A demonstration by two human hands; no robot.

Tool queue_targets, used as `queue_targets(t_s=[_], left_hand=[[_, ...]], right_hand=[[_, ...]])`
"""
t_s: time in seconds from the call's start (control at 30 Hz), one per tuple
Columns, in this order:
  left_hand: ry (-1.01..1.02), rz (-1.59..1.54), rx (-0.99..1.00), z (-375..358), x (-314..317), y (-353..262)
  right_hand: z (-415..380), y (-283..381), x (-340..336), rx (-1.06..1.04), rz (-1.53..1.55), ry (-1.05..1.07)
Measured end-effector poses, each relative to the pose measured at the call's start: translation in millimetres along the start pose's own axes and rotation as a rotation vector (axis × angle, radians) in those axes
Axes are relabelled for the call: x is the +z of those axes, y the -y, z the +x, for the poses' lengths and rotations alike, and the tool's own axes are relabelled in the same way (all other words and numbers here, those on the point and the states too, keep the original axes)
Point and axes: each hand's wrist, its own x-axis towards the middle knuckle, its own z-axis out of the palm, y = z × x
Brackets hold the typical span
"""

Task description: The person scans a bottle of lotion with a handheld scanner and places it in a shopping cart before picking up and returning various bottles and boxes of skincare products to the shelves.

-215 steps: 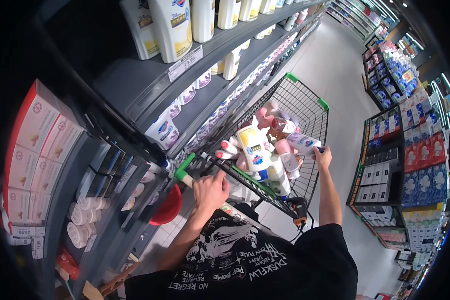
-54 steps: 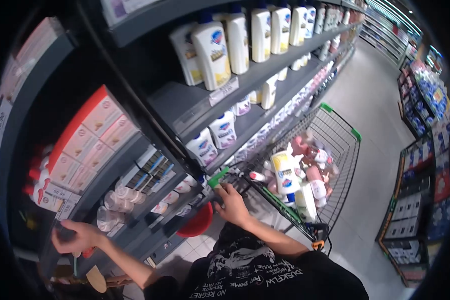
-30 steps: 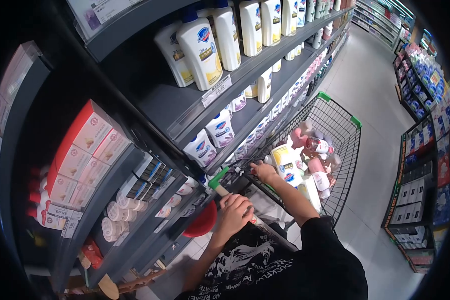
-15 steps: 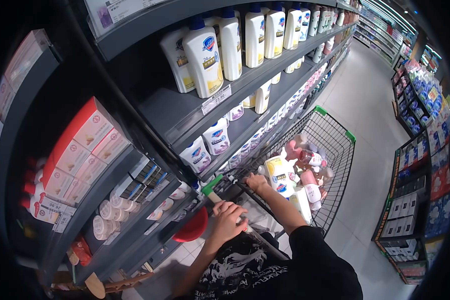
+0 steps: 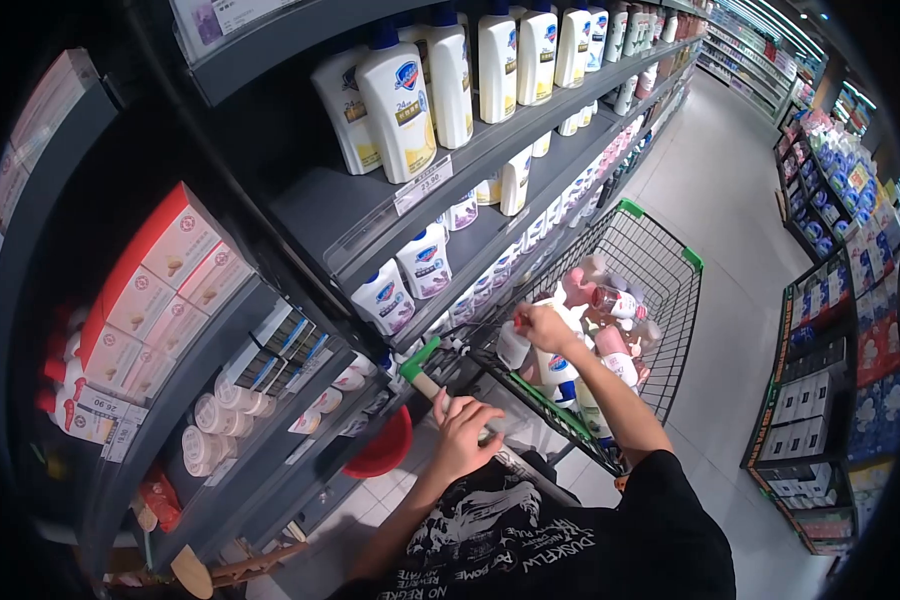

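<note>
My left hand [image 5: 462, 437] rests curled over the handle [image 5: 427, 387] of a shopping cart [image 5: 686, 318], close to its green end. Over the near side of the basket, my right hand [image 5: 547, 329] has its fingers closed at the top of a whitish bottle [image 5: 512, 348] with a reddish cap, which stands inside the cart. Beside it is a white pump-style bottle [image 5: 555, 370] with a blue cap and shield logo. A pink-capped bottle [image 5: 616, 357] and a bottle with a red label [image 5: 617, 301] lie farther in, among several others.
White body-wash bottles [image 5: 400, 110] with blue caps line the shelf [image 5: 355, 230] at my left. Boxed goods [image 5: 160, 300] and round tubs [image 5: 210, 435] stand nearer. A red basin [image 5: 380, 447] sits low by the shelf. Across the aisle floor [image 5: 715, 400] are stacked displays [image 5: 820, 400].
My right hand has moved from the cart's near-left rim up and right onto the whitish bottle. The cart's folding green-edged flap now shows. My left hand stays on the handle.
</note>
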Motion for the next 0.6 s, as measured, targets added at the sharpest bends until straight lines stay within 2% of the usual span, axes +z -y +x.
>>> queue_targets(t_s=[0.1,0.17,0.2,0.27,0.33,0.4,0.43,0.47,0.53,0.57,0.6], left_hand=[[0.000,-0.084,-0.035,3.7,-7.2,-10.9],[-0.115,-0.394,-0.164,6.2,-11.2,-10.6],[-0.118,-0.388,-0.167,7.4,-13.9,-11.9],[-0.318,-0.747,-0.286,12.1,-19.8,-17.3],[-0.382,-0.693,-0.304,18.1,-31.5,-24.5],[-0.457,-0.259,-0.280,20.9,-44.9,-29.4],[-0.450,-0.200,-0.291,20.2,-52.1,-30.3],[-0.521,-0.317,-0.319,20.7,-57.1,-33.8],[-0.461,-0.393,-0.548,10.0,-73.1,-26.7],[-0.592,-0.294,-0.459,-1.1,-71.9,-14.8],[-0.654,-0.253,-0.489,-15.6,-80.8,-11.1]], right_hand=[[-12.7,39.7,-60.1,-0.004,0.400,-0.032],[-26.5,80.9,-91.3,0.013,0.718,-0.014],[-28.7,94.2,-98.1,-0.014,0.831,-0.009],[-33.1,121.4,-100.2,-0.081,0.934,-0.014],[-34.6,158.0,-90.5,-0.063,1.084,0.011],[-35.1,186.5,-70.5,-0.101,0.993,-0.016],[-37.6,204.4,-62.5,-0.105,0.938,-0.005],[-40.0,221.3,-52.2,-0.116,0.883,0.013],[-44.1,251.6,-27.9,-0.235,0.600,-0.105],[-44.3,257.7,-14.9,-0.234,0.698,-0.069],[-44.3,262.0,0.2,-0.231,0.795,-0.029]])
